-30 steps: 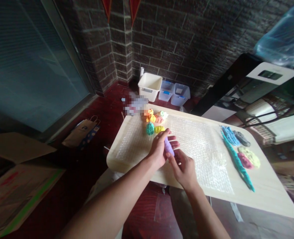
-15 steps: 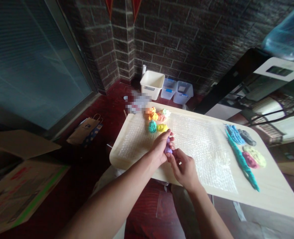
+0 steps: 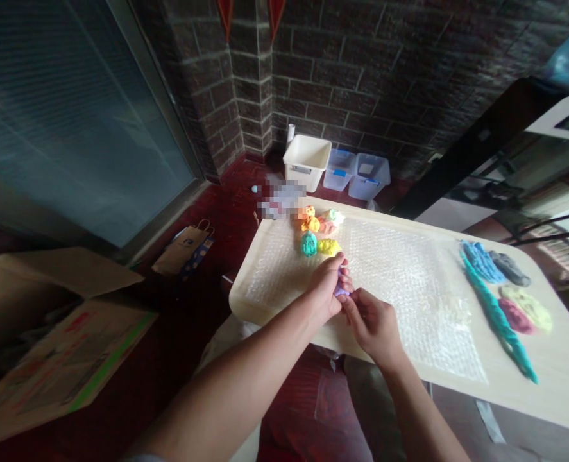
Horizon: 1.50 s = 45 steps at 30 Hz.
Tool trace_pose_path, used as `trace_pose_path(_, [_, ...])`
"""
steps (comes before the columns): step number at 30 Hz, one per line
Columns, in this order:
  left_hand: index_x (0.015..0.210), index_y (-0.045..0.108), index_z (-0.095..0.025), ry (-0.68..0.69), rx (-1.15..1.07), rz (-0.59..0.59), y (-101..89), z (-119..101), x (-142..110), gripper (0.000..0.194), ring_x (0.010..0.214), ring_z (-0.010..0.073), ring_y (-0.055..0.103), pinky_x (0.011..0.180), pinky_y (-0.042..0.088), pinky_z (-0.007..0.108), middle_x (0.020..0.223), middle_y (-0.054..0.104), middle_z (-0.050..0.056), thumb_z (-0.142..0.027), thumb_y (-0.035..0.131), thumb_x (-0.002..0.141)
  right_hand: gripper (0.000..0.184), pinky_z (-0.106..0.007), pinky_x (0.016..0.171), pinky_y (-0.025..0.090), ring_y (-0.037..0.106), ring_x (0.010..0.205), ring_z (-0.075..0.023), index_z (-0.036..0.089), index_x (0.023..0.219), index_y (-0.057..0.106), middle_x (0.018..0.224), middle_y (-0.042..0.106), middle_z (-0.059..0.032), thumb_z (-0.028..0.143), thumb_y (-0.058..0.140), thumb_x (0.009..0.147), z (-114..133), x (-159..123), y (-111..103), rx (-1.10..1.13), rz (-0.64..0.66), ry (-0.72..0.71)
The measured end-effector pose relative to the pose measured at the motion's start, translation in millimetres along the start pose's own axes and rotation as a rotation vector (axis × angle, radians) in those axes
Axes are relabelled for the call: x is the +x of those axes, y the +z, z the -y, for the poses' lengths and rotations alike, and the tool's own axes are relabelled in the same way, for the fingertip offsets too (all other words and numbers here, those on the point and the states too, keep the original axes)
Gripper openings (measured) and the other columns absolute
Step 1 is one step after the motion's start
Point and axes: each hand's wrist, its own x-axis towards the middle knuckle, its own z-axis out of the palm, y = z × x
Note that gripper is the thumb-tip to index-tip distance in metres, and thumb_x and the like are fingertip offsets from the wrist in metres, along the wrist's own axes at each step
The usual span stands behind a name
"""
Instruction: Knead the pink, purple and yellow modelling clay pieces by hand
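Observation:
A lump of purple modelling clay [image 3: 341, 290] is wrapped in the fingers of my left hand [image 3: 328, 282], above the table's near side. My right hand [image 3: 371, 319] pinches the lower end of the same clay with thumb and fingertips. Much of the clay is hidden by the fingers. Just beyond my left hand lie a yellow clay lump [image 3: 329, 247] and a green clay lump [image 3: 308, 244]. Orange clay [image 3: 309, 221], salmon clay [image 3: 327, 225] and pale clay [image 3: 335, 216] sit behind them. Bubble wrap [image 3: 399, 276] covers part of the table beneath.
On the table's right are a long teal clay roll [image 3: 498, 317], blue clay [image 3: 482, 261], grey clay [image 3: 509, 268], pink clay [image 3: 516, 316] and pale yellow clay [image 3: 529, 307]. Bins [image 3: 306, 160] stand behind the table. A cardboard box [image 3: 67, 359] and paper bag [image 3: 181, 250] are left.
My left fingers have closed from outstretched to curled around the purple clay, which shows less now. My right hand keeps its pinch. The view has shifted, so the scene sits further right.

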Motion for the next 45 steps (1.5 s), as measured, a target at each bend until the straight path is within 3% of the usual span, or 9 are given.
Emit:
trace_pose_path(5, [0.083,0.054,-0.017,0.114,0.044,0.015,2.4,-1.4,-5.9,0.022,0.039,0.0026,0.036,0.037,0.025,0.015,0.06,0.046,-0.007,-0.026,0.062,0.101,0.046,-0.025,0.046,0.04,0.057,0.049,-0.0145,0.02,0.074,0.063,0.058,0.063,-0.0009,0.058,0.064,0.099,13.6,2.2,-0.3,0.118,0.061,0.073])
trace_pose_path(9, [0.084,0.054,-0.019,0.256,0.067,0.066,2.2,-0.1,-7.4,0.026,0.04,0.0038,0.038,0.038,0.027,0.017,0.061,0.047,-0.008,-0.035,0.072,0.095,0.05,-0.024,0.044,0.038,0.052,0.046,-0.0126,0.02,0.071,0.061,0.056,0.06,-0.0002,0.061,0.059,0.101,24.1,3.3,8.9,0.139,-0.022,0.087])
trace_pose_path(13, [0.082,0.051,-0.021,0.324,0.054,0.029,2.7,1.7,-5.3,0.031,0.041,0.0041,0.039,0.04,0.028,0.018,0.06,0.046,-0.009,-0.039,0.075,0.093,0.047,-0.025,0.044,0.035,0.05,0.044,-0.0118,0.021,0.074,0.058,0.055,0.059,0.0,0.054,0.051,0.106,24.3,1.9,17.0,0.03,-0.064,0.019])
trace_pose_path(16, [0.083,0.052,-0.021,0.305,0.037,-0.002,2.5,-0.1,-4.1,0.03,0.04,0.0041,0.039,0.04,0.028,0.018,0.06,0.046,-0.009,-0.039,0.074,0.094,0.044,-0.025,0.044,0.033,0.048,0.042,-0.0113,0.022,0.075,0.055,0.054,0.056,0.0018,0.051,0.05,0.108,20.5,0.2,16.8,-0.017,-0.077,-0.003])
trace_pose_path(21, [0.085,0.053,-0.019,0.181,0.007,-0.004,-1.0,-3.9,-2.5,0.028,0.042,0.0038,0.039,0.039,0.029,0.016,0.06,0.046,-0.008,-0.036,0.072,0.095,0.037,-0.025,0.049,0.039,0.055,0.049,-0.0129,0.022,0.082,0.057,0.06,0.061,0.0012,0.049,0.056,0.106,17.3,-1.1,13.1,0.054,0.039,0.02])
trace_pose_path(27, [0.084,0.052,-0.018,0.136,0.005,0.034,0.0,-3.6,-5.0,0.023,0.041,0.0023,0.037,0.039,0.028,0.013,0.059,0.045,-0.008,-0.027,0.067,0.099,0.035,-0.026,0.055,0.039,0.055,0.054,-0.0125,0.022,0.082,0.055,0.065,0.061,0.0012,0.041,0.049,0.11,21.6,-1.7,10.8,-0.013,-0.019,-0.015])
trace_pose_path(32, [0.084,0.052,-0.018,0.078,0.002,0.047,0.9,-5.1,-8.4,0.022,0.039,0.0022,0.037,0.038,0.027,0.013,0.06,0.046,-0.007,-0.025,0.063,0.102,0.044,-0.026,0.057,0.045,0.059,0.057,-0.0143,0.02,0.081,0.061,0.064,0.063,-0.0006,0.048,0.045,0.111,19.5,0.6,4.2,0.192,0.113,0.064])
trace_pose_path(38, [0.083,0.05,-0.017,0.04,-0.013,0.071,-0.2,-4.0,-7.5,0.024,0.038,0.0011,0.035,0.037,0.024,0.012,0.059,0.045,-0.007,-0.023,0.054,0.106,0.041,-0.026,0.055,0.04,0.055,0.053,-0.0123,0.021,0.075,0.058,0.061,0.06,0.0004,0.043,0.052,0.109,12.3,1.3,7.0,0.089,-0.003,-0.004])
trace_pose_path(45, [0.087,0.053,-0.018,0.087,0.024,0.126,-3.1,-1.8,-5.2,0.023,0.038,0.0019,0.037,0.035,0.024,0.012,0.061,0.047,-0.008,-0.031,0.066,0.1,0.037,-0.026,0.052,0.039,0.053,0.053,-0.0127,0.02,0.075,0.062,0.062,0.06,0.0008,0.045,0.065,0.101,10.9,2.0,6.5,0.219,0.045,0.022])
